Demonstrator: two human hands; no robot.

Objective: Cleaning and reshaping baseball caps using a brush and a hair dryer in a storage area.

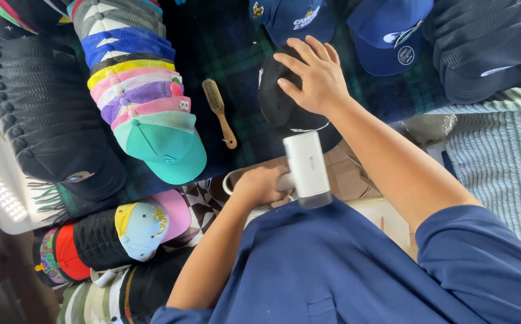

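My right hand (311, 75) rests flat, fingers spread, on top of a black cap (275, 99) lying on a dark plaid cloth (224, 54). My left hand (261, 183) grips the handle of a white handheld steamer (304, 165), held close to my chest just below the black cap. The steamer's head points toward the cap's brim. A wooden brush (220, 113) lies on the cloth to the left of the cap, untouched.
A row of stacked colourful caps (146, 96) ends in a teal one at left. Stacks of black caps (44, 114) lie further left. Blue caps (386, 36) and dark caps (482, 42) sit at the top. A striped towel (500, 150) is at right.
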